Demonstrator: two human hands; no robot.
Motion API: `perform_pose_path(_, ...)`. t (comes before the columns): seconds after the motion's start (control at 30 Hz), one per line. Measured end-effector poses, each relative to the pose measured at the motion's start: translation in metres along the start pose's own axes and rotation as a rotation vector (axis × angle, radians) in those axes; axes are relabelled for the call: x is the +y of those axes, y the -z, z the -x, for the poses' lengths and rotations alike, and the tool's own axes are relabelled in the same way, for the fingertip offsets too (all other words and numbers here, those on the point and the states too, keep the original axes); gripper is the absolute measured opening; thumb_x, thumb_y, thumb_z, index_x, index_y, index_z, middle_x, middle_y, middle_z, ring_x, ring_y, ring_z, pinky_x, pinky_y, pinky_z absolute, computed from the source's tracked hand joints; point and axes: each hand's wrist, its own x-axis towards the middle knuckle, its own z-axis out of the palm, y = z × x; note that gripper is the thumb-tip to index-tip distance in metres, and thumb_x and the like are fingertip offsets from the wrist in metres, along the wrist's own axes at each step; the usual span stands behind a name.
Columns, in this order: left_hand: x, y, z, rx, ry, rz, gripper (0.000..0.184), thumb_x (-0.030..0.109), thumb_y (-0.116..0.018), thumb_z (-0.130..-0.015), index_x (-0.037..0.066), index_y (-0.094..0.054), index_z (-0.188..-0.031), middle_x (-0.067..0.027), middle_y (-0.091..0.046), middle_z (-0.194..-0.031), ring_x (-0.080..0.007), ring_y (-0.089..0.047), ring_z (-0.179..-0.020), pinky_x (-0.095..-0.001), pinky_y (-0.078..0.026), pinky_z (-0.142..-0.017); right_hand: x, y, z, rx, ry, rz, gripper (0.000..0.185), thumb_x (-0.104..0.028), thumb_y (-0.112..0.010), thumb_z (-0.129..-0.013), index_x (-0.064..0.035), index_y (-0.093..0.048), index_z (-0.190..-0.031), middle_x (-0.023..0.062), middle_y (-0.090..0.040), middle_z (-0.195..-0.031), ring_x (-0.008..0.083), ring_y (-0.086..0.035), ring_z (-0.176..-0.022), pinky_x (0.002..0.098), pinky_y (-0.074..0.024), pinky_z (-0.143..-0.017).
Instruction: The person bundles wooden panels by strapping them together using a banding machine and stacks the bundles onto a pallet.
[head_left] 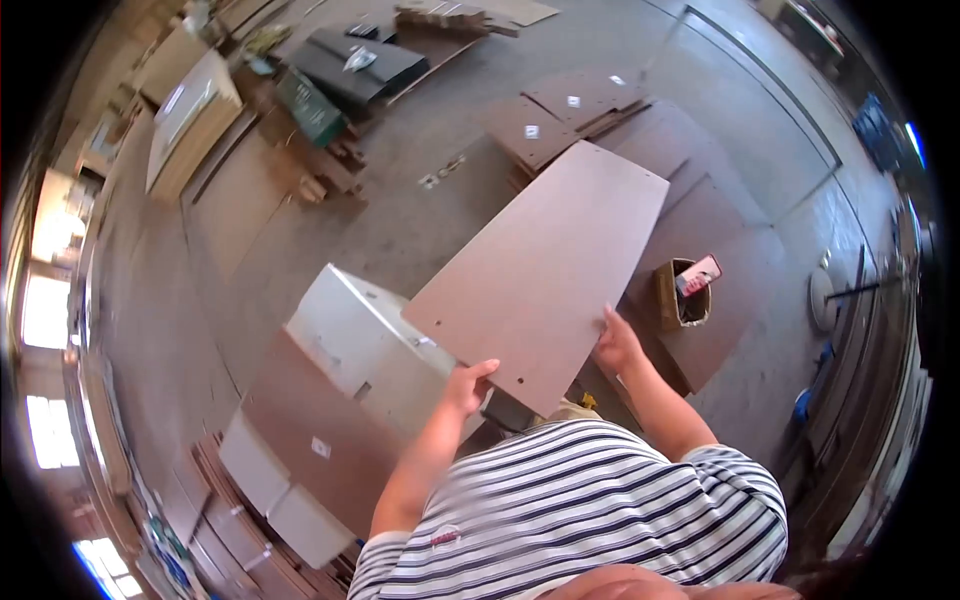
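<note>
With the brown panel (545,265) as the centre of the dial and twelve at the top of the view, the left hand (470,387) is at seven o'clock, clamped on the near edge, thumb on top and the other fingers hidden beneath. The right hand (618,345) is between four and five, its fingers clamped on the right-hand edge, thumb uppermost. The panel slants away towards one o'clock, with small dark holes near its corners; whether it also rests on anything beneath, I cannot tell.

At three o'clock a cardboard box (667,300) with a pink-and-white item (698,275) in it stands on large brown boards (715,345). At twelve lie more brown boards (545,108) bearing white labels (531,132). Between eight and nine is a pale grey block (345,315), close to the panel's left corner; contact is unclear. At eight lies a labelled brown board (300,400).
</note>
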Motion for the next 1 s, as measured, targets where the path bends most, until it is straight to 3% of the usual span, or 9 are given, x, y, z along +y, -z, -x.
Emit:
perform_pose_path(0.07, 0.015, -0.016, 0.010, -0.002, 0.012, -0.029, 0.053, 0.003, -0.068, -0.069, 0.006, -0.048, -0.118, -0.0058, -0.057, -0.107, -0.0210, -0.058, -0.096, -0.0347, -0.048, -0.086, -0.027, -0.021, -0.015, 0.030, 0.077, -0.105, 0.028, -0.027, -0.057, -0.088, -0.0069, -0.051, -0.107, 0.0078, -0.058, -0.102, 0.0236, -0.055, -0.099, 0.0425, -0.0441, -0.091)
perform_pose_path(0.13, 0.025, -0.021, 0.013, 0.000, 0.028, -0.055, 0.053, 0.002, -0.067, -0.069, 0.006, -0.047, -0.119, -0.0054, -0.057, -0.106, -0.0212, -0.057, -0.097, -0.0349, -0.048, -0.087, -0.037, -0.006, -0.052, 0.020, 0.148, -0.062, 0.022, -0.019, -0.061, -0.086, -0.0051, -0.054, -0.102, 0.0052, -0.060, -0.094, 0.0201, -0.059, -0.086, 0.0331, -0.0501, -0.076)
perform_pose_path(0.23, 0.047, -0.026, 0.017, 0.027, -0.126, -0.096, 0.059, -0.002, -0.064, -0.067, 0.001, -0.044, -0.122, -0.0083, -0.053, -0.110, -0.0238, -0.054, -0.101, -0.0363, -0.043, -0.092, -0.040, -0.043, -0.021, -0.022, 0.256, -0.037, 0.021, -0.006, -0.059, -0.083, 0.0000, -0.053, -0.102, 0.0105, -0.061, -0.097, 0.0232, -0.060, -0.085, 0.0357, -0.0502, -0.079)
perform_pose_path(0.33, 0.078, -0.018, 0.028, 0.061, -0.206, -0.156, 0.055, 0.008, -0.061, -0.065, 0.000, -0.047, -0.119, -0.0099, -0.056, -0.109, -0.0251, -0.056, -0.099, -0.0381, -0.047, -0.087, -0.030, -0.051, -0.005, -0.028, 0.240, -0.015, 0.026, 0.001, -0.060, -0.079, -0.0025, -0.049, -0.102, 0.0069, -0.058, -0.090, 0.0166, -0.059, -0.080, 0.0278, -0.0501, -0.074)
perform_pose_path(0.4, 0.099, -0.018, 0.046, 0.099, -0.152, -0.166, 0.056, 0.011, -0.060, -0.065, -0.001, -0.046, -0.118, -0.0111, -0.056, -0.109, -0.0260, -0.056, -0.099, -0.0383, -0.047, -0.087, -0.007, -0.061, 0.010, -0.101, 0.201, -0.155, 0.028, 0.003, -0.060, -0.078, -0.0048, -0.047, -0.101, 0.0047, -0.057, -0.087, 0.0135, -0.057, -0.077, 0.0242, -0.0488, -0.071)
perform_pose_path(0.47, 0.119, -0.033, 0.070, 0.390, -0.290, -0.304, 0.063, 0.018, -0.059, -0.062, -0.002, -0.045, -0.120, -0.0139, -0.055, -0.110, -0.0281, -0.056, -0.099, -0.0386, -0.047, -0.085, 0.007, -0.082, 0.046, -0.069, 0.108, -0.178, 0.029, 0.004, -0.060, -0.079, -0.0081, -0.048, -0.103, 0.0035, -0.056, -0.091, 0.0122, -0.056, -0.079, 0.0250, -0.0488, -0.073)
perform_pose_path(0.63, 0.154, -0.024, 0.124, 0.269, -0.344, -0.322, 0.069, 0.024, -0.059, -0.060, -0.002, -0.043, -0.122, -0.0166, -0.054, -0.109, -0.0306, -0.055, -0.099, -0.0411, -0.047, -0.082, 0.035, -0.096, 0.086, -0.340, -0.006, -0.218, 0.044, 0.005, -0.061, -0.077, -0.0077, -0.043, -0.115, 0.0039, -0.056, -0.098, 0.0138, -0.057, -0.089, 0.0259, -0.0486, -0.079)
perform_pose_path(0.8, 0.154, -0.017, 0.188, 0.232, -0.404, -0.247, 0.069, 0.029, -0.058, -0.061, 0.000, -0.044, -0.122, -0.0162, -0.052, -0.113, -0.0308, -0.053, -0.101, -0.0408, -0.046, -0.083, 0.053, -0.138, 0.105, -0.399, -0.119, -0.166, 0.055, 0.005, -0.061, -0.078, -0.0082, -0.036, -0.125, 0.0062, -0.055, -0.107, 0.0153, -0.057, -0.095, 0.0269, -0.0472, -0.086)
perform_pose_path(1.0, 0.124, -0.012, 0.268, 0.642, -0.634, -0.151, 0.065, 0.039, -0.050, -0.069, 0.003, -0.044, -0.122, -0.0137, -0.051, -0.114, -0.0288, -0.051, -0.102, -0.0416, -0.044, -0.083, 0.098, -0.191, 0.087, -0.723, -0.301, -0.067, 0.055, 0.004, -0.058, -0.082, -0.0133, -0.031, -0.127, 0.0049, -0.055, -0.102, 0.0131, -0.059, -0.089, 0.0252, -0.0493, -0.080)
